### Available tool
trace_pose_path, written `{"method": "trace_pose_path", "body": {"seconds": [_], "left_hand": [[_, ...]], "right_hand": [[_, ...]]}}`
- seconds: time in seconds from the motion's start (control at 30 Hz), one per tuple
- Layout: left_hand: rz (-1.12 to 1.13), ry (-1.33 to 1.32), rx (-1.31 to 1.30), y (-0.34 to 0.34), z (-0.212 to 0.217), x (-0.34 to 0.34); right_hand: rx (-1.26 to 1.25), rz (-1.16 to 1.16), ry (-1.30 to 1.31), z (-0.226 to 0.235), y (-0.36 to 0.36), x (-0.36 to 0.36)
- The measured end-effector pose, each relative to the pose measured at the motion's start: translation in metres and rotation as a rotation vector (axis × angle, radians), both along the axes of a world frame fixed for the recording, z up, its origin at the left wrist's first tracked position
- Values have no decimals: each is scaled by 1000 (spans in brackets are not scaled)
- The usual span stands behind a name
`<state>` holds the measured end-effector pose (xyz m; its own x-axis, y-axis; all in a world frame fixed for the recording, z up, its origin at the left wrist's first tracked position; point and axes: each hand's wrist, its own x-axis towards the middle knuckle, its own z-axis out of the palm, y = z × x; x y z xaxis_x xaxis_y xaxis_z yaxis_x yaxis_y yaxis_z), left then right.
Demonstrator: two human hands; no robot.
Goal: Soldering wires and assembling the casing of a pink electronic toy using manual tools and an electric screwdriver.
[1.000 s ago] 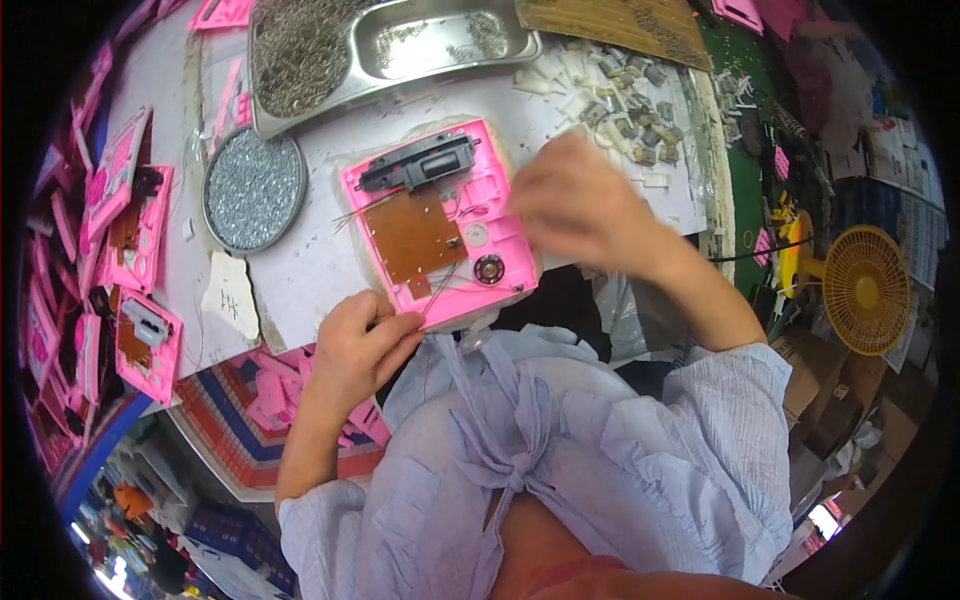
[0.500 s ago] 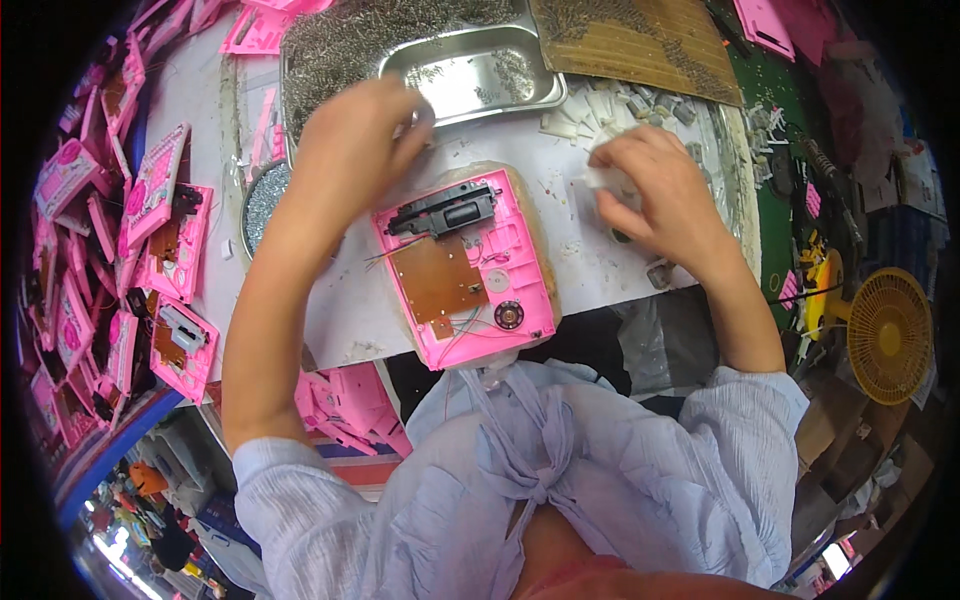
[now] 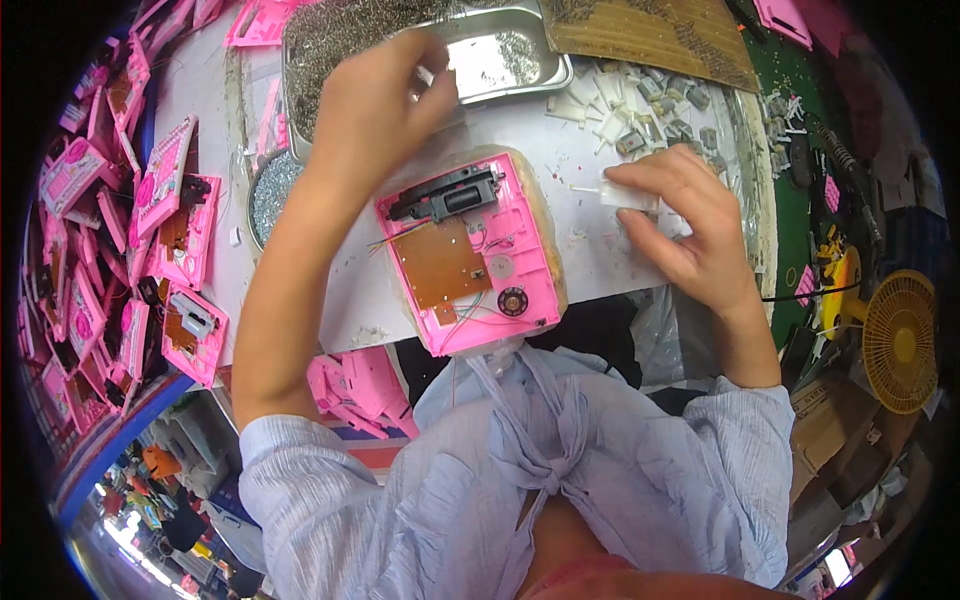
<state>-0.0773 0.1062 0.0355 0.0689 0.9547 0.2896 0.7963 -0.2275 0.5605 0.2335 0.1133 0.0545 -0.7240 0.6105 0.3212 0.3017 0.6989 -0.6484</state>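
In front of me lies a pink plastic housing (image 3: 530,240), its inside facing up, with a brown circuit board (image 3: 440,268), a black mechanism (image 3: 450,198), a round speaker (image 3: 512,301) and thin wires. My left hand (image 3: 380,110) is above the near edge of a shallow metal tray (image 3: 515,95), thumb and fingers drawn together; whatever they pinch is too small to make out. On the right, my right hand (image 3: 695,225) grips a white plastic piece (image 3: 628,196) with a thin stem between thumb and fingers, close to the table.
Small white and grey parts (image 3: 640,105) are heaped beyond my right hand, beside a cardboard sheet (image 3: 660,35) strewn with screws. A large tray of screws (image 3: 310,60) and a round dish of metal bits (image 3: 275,195) stand left. Pink housings (image 3: 165,190) pile up far left; a yellow fan (image 3: 900,340) is right.
My left hand has moved up and slightly right over the tray. My right hand has shifted slightly right and down, and the white piece between its fingers now shows more clearly.
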Motion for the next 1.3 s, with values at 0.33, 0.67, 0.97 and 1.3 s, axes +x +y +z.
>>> {"method": "trace_pose_path", "body": {"seconds": [0.33,0.67,0.97,1.3], "left_hand": [[-1,-1127,-664,-161,7,55],[-37,-1000,-743,-160,4,61],[-46,162,-388,-101,-4,76],[2,263,-449,-87,-6,86]], "right_hand": [[-70,288,114,-6,-41,-25],[-15,346,120,-13,-46,-25],[-282,247,217,-23,-43,1],[-270,218,194,-24,-41,11]]}}
